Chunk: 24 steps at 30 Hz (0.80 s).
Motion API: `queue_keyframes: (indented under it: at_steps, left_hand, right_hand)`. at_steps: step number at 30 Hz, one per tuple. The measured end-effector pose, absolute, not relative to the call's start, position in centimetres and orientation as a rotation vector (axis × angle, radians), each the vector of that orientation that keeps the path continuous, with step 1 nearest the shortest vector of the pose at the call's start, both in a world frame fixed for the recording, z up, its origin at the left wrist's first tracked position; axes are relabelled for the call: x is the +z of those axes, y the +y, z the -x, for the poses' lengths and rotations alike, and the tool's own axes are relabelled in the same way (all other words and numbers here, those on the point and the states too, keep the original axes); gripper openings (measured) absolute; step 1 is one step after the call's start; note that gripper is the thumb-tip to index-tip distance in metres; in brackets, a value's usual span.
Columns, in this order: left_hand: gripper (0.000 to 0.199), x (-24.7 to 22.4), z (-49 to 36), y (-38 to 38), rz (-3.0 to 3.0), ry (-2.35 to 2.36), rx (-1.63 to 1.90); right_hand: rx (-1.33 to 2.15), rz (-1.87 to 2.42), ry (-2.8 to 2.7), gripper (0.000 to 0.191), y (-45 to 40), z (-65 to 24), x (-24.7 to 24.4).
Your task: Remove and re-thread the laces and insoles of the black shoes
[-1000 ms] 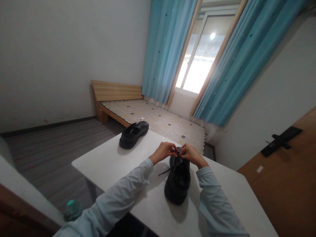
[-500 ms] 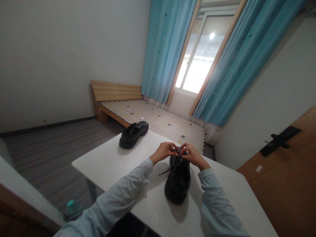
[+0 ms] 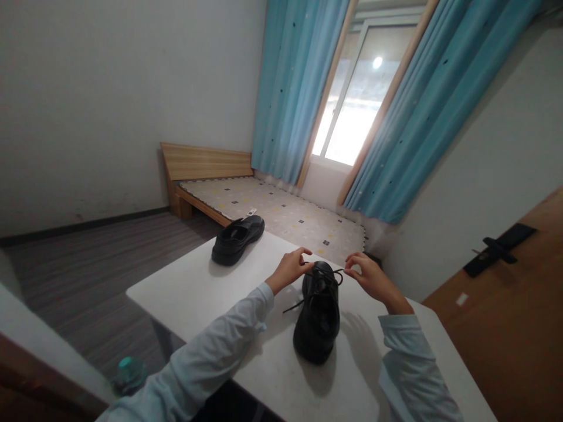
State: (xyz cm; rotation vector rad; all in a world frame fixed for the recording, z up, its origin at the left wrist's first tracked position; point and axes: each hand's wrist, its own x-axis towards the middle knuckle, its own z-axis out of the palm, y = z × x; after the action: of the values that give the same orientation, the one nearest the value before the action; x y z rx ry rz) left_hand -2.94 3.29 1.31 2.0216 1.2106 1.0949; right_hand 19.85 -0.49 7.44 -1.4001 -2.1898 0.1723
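Observation:
A black lace-up shoe (image 3: pixel 317 328) stands on the white table (image 3: pixel 272 363), its toe pointing away from me. My right hand (image 3: pixel 367 276) is off the shoe's right side, thumb and finger pinched on a black shoelace (image 3: pixel 339 272) that stretches from the toe end. At the upper left of the shoe, my left hand (image 3: pixel 290 268) has its thumb by the laces, with the index finger raised apart from it; whether it holds a lace is unclear. Another loose lace end hangs over the shoe's left side. A second black shoe (image 3: pixel 237 239) rests at the table's far left.
Beyond the table is a bed (image 3: pixel 285 205) with a wooden headboard (image 3: pixel 206 162), below a window with blue curtains (image 3: pixel 303 88). A wooden door (image 3: pixel 514 316) is at the right. A green-capped container (image 3: pixel 128 372) sits low at the left.
My right hand has moved right, away from my left hand, drawing a lace outward. The left hand has shifted slightly left and its index finger has lifted. The shoe's laces over the toe are now visible.

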Motion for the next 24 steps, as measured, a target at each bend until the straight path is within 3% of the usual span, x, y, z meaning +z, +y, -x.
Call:
queue_keyframes:
  at_steps: [3,13,24]
  left_hand:
    - [0.020,1.6,2.9,3.2,-2.070,1.100,1.046]
    - [0.017,1.6,2.2,2.4,-2.104,0.883,1.110]
    - [0.044,1.0,2.0,1.6,-2.218,0.604,0.965]
  right_hand:
    - [0.097,1.422,-2.159,0.010,-1.6,-21.0,8.1]
    - [-0.058,1.529,-1.840,0.016,-5.1,-26.3,9.9]
    - [0.128,1.518,-1.568,0.033,-7.9,-30.3,8.7]
